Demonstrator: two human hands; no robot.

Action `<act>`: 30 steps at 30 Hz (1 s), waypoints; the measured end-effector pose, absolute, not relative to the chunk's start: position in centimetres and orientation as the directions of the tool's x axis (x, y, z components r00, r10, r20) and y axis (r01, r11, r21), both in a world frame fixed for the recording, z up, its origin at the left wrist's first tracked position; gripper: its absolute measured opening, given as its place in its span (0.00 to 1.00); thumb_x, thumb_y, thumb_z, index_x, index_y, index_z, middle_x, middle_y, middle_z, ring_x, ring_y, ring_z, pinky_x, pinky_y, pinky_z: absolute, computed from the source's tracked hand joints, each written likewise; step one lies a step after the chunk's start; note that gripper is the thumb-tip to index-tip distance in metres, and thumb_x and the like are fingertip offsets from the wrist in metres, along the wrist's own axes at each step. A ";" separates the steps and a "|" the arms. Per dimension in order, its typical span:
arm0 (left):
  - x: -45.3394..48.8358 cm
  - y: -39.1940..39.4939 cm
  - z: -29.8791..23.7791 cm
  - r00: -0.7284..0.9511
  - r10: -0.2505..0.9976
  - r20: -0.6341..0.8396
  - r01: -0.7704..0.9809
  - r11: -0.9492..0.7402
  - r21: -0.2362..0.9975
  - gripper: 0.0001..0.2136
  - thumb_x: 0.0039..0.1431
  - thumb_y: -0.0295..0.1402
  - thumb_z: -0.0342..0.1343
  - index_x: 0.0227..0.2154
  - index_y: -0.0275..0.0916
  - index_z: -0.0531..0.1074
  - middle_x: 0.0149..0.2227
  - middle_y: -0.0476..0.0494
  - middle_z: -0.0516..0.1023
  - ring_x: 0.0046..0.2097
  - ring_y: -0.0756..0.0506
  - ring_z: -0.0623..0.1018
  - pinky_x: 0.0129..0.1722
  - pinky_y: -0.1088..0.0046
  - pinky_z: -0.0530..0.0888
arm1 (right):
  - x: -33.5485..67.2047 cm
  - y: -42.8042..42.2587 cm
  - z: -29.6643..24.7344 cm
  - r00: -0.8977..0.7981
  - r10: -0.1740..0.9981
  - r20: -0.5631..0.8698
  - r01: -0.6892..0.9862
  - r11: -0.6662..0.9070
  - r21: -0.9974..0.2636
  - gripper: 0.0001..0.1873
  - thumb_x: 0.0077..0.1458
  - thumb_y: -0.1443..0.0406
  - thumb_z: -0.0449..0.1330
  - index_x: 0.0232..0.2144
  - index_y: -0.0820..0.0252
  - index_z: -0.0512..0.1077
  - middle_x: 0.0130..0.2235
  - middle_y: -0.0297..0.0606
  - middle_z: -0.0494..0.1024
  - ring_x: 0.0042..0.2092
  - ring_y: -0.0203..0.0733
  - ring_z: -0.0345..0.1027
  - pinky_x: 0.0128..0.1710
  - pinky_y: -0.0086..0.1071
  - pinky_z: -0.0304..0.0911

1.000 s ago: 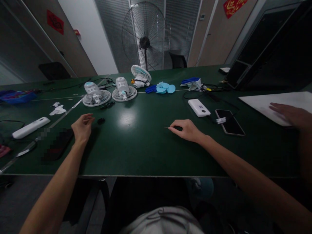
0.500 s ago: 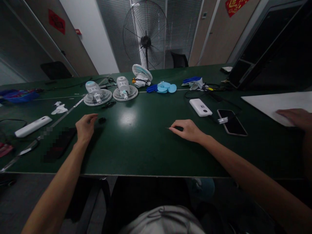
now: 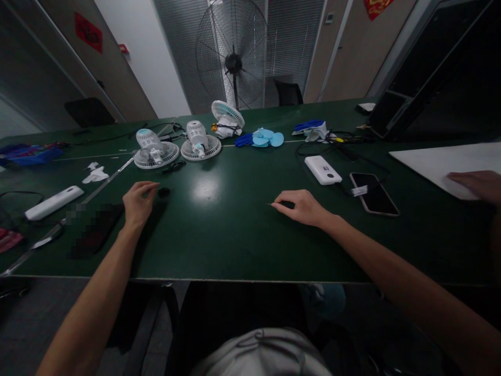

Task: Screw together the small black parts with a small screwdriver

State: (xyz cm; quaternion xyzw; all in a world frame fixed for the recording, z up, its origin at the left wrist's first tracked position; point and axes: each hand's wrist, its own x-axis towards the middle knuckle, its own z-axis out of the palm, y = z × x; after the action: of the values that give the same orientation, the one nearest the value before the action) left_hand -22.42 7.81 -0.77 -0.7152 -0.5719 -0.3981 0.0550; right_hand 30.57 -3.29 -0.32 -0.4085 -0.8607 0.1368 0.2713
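Observation:
My left hand (image 3: 139, 202) is over the left part of the green table (image 3: 219, 240), with thumb and fingers drawn together in a pinch. What it holds, if anything, I cannot make out. Just right of its fingertips is a small round black piece (image 3: 164, 192); whether they touch is unclear. Right of the table's middle, my right hand (image 3: 299, 206) pinches a thin needle-like piece (image 3: 269, 203) that points left. The piece is too fine to name. A white power bank (image 3: 323, 170) and a phone (image 3: 374, 194) lie to the right of this hand.
Behind my hands lie white fan parts (image 3: 200, 146), light-blue fan blades (image 3: 267, 138) and gloves (image 3: 311, 129). A white stick-shaped device (image 3: 54, 202) lies at left. Another person's hand (image 3: 475, 185) rests on a white board (image 3: 430, 162) at right. A large stand fan (image 3: 234, 63) stands beyond.
Both my hands keep almost the same place and pinched shape. The whole view has shifted slightly.

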 end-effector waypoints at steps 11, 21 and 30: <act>-21.8 7.8 -1.0 0.109 0.826 0.553 0.836 -0.378 0.399 0.13 0.63 0.40 0.55 0.40 0.40 0.81 0.46 0.42 0.80 0.46 0.42 0.80 0.54 0.64 0.73 | 30.7 -3.4 -0.2 -0.515 0.777 0.362 0.629 0.630 -0.456 0.13 0.69 0.57 0.58 0.45 0.56 0.79 0.40 0.38 0.82 0.38 0.43 0.76 0.39 0.37 0.68; -22.0 8.1 -1.0 0.064 0.891 0.450 0.831 -0.297 0.471 0.13 0.59 0.36 0.56 0.42 0.41 0.80 0.48 0.41 0.80 0.46 0.41 0.80 0.55 0.63 0.74 | 30.7 -3.3 -0.4 -0.517 0.779 0.355 0.625 0.627 -0.465 0.13 0.69 0.57 0.59 0.46 0.55 0.79 0.40 0.38 0.82 0.38 0.44 0.76 0.39 0.38 0.69; -22.5 8.8 -1.1 0.037 0.867 0.496 0.818 -0.312 0.483 0.14 0.59 0.38 0.55 0.43 0.39 0.80 0.48 0.40 0.79 0.47 0.41 0.79 0.56 0.63 0.74 | 30.7 -3.4 -0.2 -0.522 0.780 0.346 0.630 0.626 -0.459 0.13 0.69 0.57 0.58 0.46 0.56 0.78 0.41 0.38 0.82 0.39 0.44 0.76 0.40 0.37 0.69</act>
State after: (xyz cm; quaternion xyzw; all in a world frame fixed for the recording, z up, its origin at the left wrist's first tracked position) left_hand -22.49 8.78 -1.07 -0.7194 -0.5857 -0.3719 -0.0329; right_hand 30.66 -3.36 -0.19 -0.4094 -0.8610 0.1396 0.2674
